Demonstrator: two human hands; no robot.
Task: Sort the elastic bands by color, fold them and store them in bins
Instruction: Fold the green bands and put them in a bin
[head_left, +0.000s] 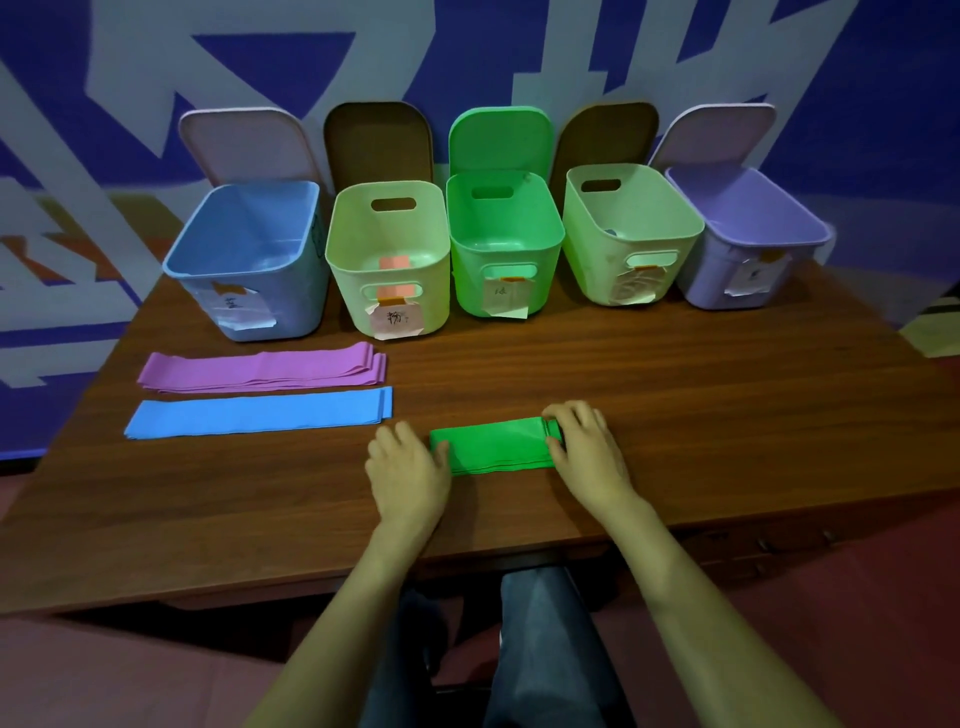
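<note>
On bins, labels unreadable; left hand touches, right hand grips green band.

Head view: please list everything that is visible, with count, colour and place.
table: 1, brown
blue bin: 1, blue, row's left end
pale green bins: 2, pale green, second and fourth
green bin: 1, green, middle
purple bin: 1, purple, row's right end
lids: 5, pink, brown or green, behind bins
purple bands: 1 stack, purple, table's left
blue bands: 1 stack, blue, nearer than purple
green bands: 1 folded stack, green, between hands
left hand: 1, touches bands' left end
right hand: 1, grips bands' right end
</note>
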